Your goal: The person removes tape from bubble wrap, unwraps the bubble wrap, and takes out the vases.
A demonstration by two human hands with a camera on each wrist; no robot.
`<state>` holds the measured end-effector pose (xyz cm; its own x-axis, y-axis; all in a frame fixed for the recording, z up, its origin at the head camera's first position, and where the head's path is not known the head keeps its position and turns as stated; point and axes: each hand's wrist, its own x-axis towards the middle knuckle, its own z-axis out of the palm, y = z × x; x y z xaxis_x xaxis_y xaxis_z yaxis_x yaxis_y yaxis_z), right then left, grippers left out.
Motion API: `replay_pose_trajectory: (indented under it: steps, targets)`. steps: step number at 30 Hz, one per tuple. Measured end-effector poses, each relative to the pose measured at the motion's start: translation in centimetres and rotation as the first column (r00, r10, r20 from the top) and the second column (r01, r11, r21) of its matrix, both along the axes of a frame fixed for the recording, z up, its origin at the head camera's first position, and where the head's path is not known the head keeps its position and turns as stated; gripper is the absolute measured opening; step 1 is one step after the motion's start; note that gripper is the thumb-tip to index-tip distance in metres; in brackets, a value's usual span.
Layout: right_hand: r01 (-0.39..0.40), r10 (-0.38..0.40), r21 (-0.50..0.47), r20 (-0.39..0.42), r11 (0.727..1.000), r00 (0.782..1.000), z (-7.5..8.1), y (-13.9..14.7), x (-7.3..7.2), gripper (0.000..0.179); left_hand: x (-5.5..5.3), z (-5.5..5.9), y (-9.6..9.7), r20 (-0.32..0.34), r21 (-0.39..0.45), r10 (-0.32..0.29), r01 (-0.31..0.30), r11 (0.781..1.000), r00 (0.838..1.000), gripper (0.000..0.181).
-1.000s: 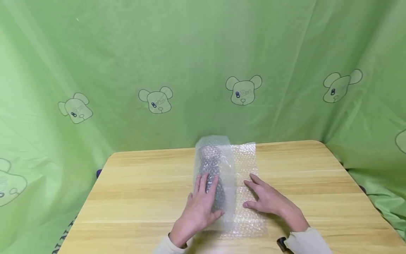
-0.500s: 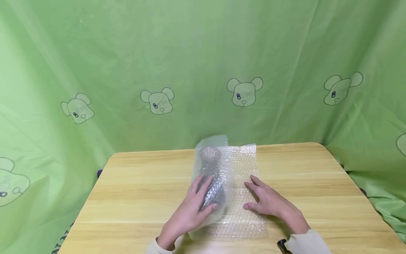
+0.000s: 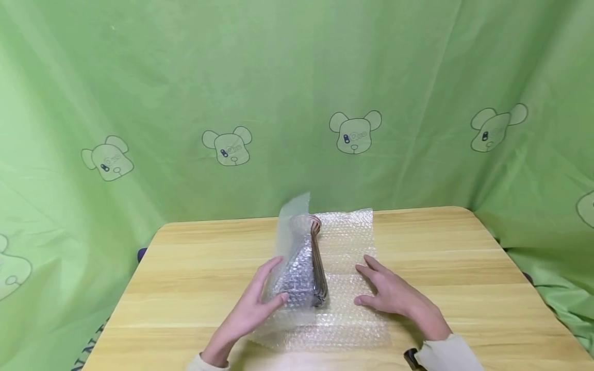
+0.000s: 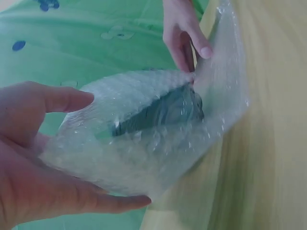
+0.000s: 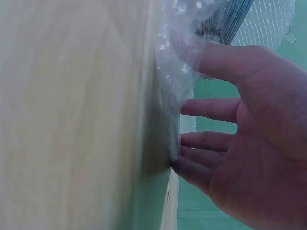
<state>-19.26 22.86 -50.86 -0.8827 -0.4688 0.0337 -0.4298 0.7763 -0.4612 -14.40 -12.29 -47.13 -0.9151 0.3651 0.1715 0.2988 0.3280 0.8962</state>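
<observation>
Currently the left hand (image 3: 252, 304) is touching the raised left flap of bubble wrap (image 3: 292, 281), thumb and fingers apart; the right hand (image 3: 394, 291) is resting on the wrap's right part, fingers spread. Between the hands, a ribbed vase (image 3: 319, 268) is lying on the wrap, mouth pointing far, flap covering its left side. A wood-grain table (image 3: 185, 288) is supporting everything; a green curtain (image 3: 278, 77) is hanging beyond its far edge.

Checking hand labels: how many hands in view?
2: left hand at the flap partly over the vase; right hand on the flat wrap, right of the vase. None seem hidden.
</observation>
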Motion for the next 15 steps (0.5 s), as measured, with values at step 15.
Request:
replay_pose_trajectory:
  steps: [15]
  targets:
    - [0.003, -0.003, -0.003, 0.002, 1.000, 1.000, 0.0, -0.1, 0.1, 0.086, 0.4, -1.2, -4.6, 0.253, 0.130, 0.148, -0.185, 0.974, 0.956, 0.095]
